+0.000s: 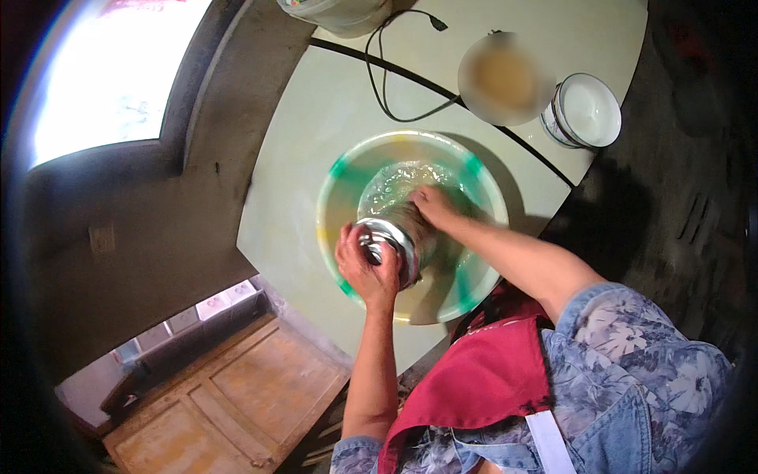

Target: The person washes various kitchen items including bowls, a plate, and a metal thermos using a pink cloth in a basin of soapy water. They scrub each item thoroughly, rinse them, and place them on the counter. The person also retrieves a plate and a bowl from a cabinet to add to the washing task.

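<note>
A round plastic basin (327, 201), patterned in green, yellow and white, holds rippling water on the pale table. My left hand (368, 263) grips the shiny metal end of a cylindrical metal vessel (408, 237), which lies tilted over the water inside the basin. At the vessel's far end is my right hand (433, 205), its fingers curled against the side. Blur and the hand itself hide whether anything is held in those right fingers.
Beyond the basin a black cable (379, 89) loops over the pale tabletop (290, 148). Stacked enamel bowls (589, 109) stand near the right edge, beside a blurred round object (506, 77). A white bucket (343, 18) stands at the top. A wooden door (266, 391) is at lower left.
</note>
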Motion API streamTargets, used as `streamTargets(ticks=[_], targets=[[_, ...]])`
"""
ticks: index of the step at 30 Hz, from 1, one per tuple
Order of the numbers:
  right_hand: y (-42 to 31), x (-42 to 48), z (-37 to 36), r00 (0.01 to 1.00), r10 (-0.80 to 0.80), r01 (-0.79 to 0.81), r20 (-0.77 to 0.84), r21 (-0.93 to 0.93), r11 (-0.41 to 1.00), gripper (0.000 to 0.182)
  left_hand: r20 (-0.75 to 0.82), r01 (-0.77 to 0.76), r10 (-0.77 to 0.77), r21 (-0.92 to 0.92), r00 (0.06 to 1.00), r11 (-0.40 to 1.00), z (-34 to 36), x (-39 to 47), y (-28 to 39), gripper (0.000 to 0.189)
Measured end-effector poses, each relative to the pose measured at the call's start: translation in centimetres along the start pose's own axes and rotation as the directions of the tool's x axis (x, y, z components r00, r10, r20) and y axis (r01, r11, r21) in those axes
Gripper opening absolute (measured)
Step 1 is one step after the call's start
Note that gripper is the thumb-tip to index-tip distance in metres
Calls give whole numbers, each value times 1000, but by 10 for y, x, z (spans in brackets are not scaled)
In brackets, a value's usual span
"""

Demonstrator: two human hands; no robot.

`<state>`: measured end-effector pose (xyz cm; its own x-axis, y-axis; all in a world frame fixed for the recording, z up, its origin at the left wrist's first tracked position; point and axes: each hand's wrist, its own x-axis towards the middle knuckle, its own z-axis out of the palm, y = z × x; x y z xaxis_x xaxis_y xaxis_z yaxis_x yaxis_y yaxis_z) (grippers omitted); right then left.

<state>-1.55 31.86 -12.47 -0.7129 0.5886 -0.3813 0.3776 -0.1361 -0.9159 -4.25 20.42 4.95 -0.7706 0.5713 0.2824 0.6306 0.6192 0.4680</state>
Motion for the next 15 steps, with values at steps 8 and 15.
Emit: streamTargets(ticks=[8, 15], targets=[[-98, -58, -17, 887, -455, 461, -81, 224, 859, 20, 268, -106, 75, 100, 961, 989, -27, 9, -11, 53], [9, 10, 3, 900, -436, 413, 22, -366, 834, 21, 247, -347, 341, -22, 907, 938, -16, 18, -8, 45]])
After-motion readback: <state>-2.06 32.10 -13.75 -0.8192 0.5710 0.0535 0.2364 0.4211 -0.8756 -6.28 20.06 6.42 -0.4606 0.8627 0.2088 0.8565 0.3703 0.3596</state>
